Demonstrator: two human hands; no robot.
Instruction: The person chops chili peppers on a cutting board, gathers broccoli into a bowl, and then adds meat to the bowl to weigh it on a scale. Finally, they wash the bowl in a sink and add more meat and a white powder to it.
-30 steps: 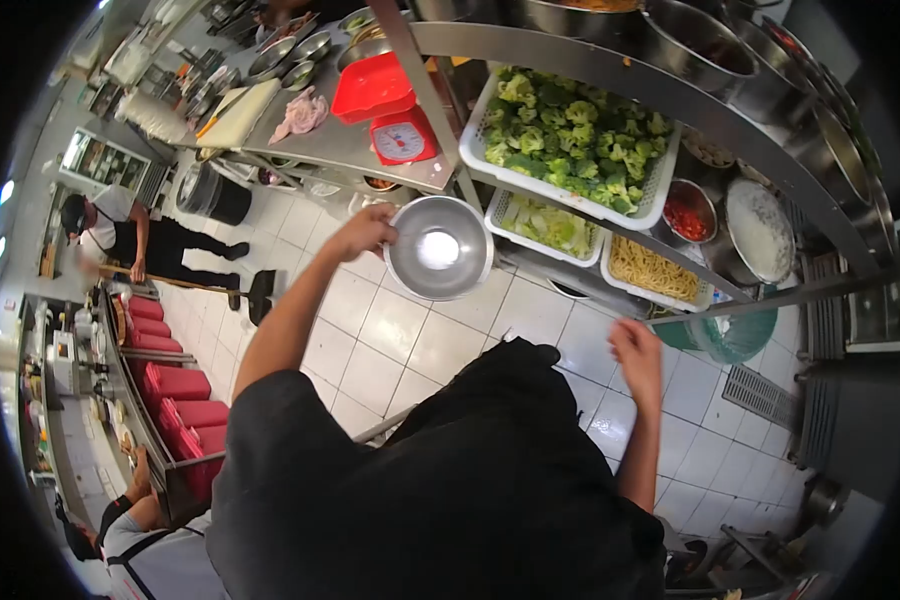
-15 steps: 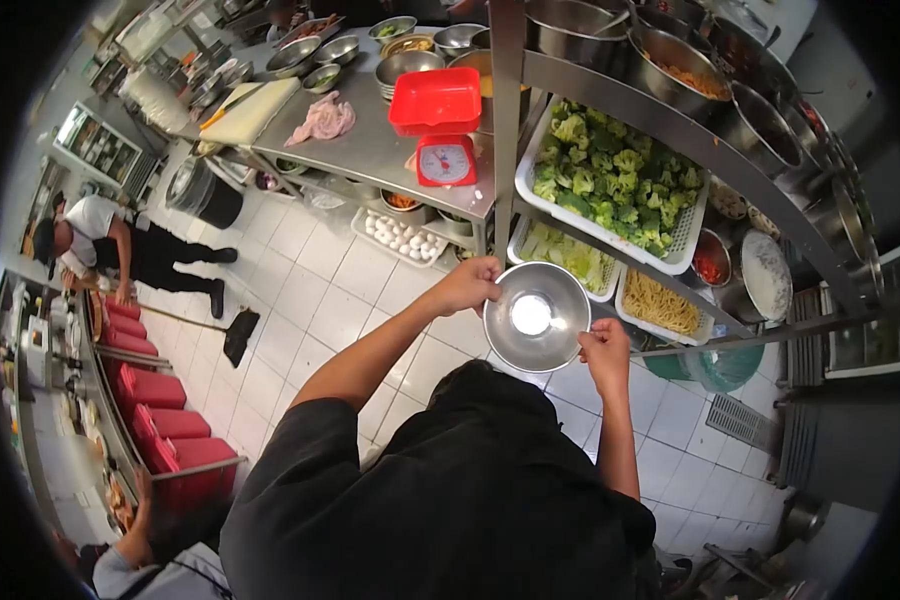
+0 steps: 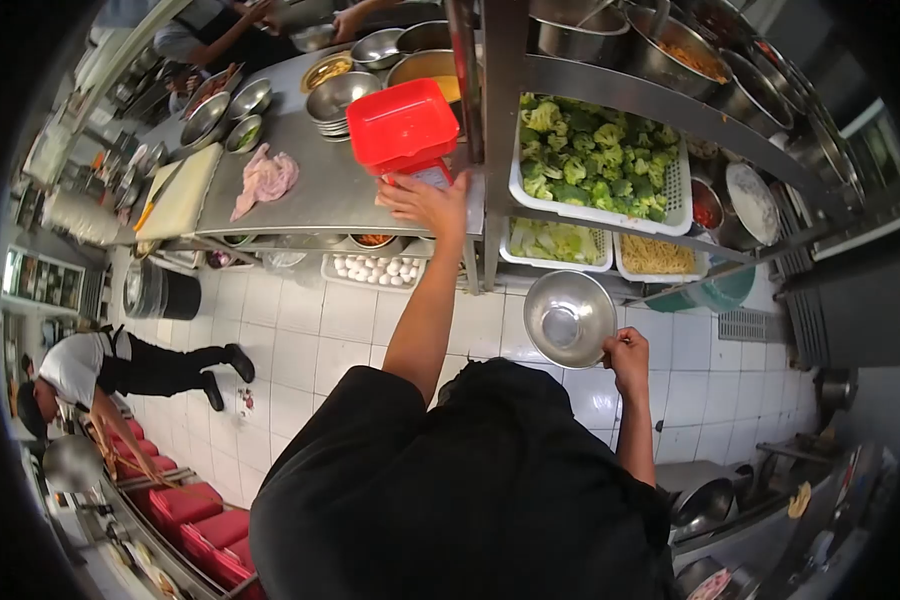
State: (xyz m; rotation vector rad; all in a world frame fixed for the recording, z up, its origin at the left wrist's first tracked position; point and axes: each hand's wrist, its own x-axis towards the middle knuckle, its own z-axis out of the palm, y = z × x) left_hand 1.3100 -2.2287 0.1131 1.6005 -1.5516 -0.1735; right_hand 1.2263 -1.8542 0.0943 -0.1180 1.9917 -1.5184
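Observation:
My right hand (image 3: 627, 358) pinches the rim of a metal mixing bowl (image 3: 570, 318), which hangs above the floor tiles and shows only reflections inside. My left hand (image 3: 425, 205) reaches forward with fingers spread, against the front of a red kitchen scale (image 3: 432, 174) at the steel table's edge. The hand and the red tray (image 3: 403, 123) on top hide much of the scale. Left of it, a crumpled pink cloth (image 3: 266, 182) lies on the steel table (image 3: 315, 205).
On a rack to the right are baskets of broccoli (image 3: 595, 150), lettuce (image 3: 555, 243) and noodles (image 3: 658, 255). Eggs (image 3: 375, 269) sit below the table. A knife (image 3: 158, 195) rests on a cutting board (image 3: 192, 185). At left, a co-worker (image 3: 80, 370) bends over red bins (image 3: 185, 502).
My left hand has let go of the bowl and moved forward to the scale. The bowl stays in my right hand, slightly further right. The view has turned; the co-worker bends lower.

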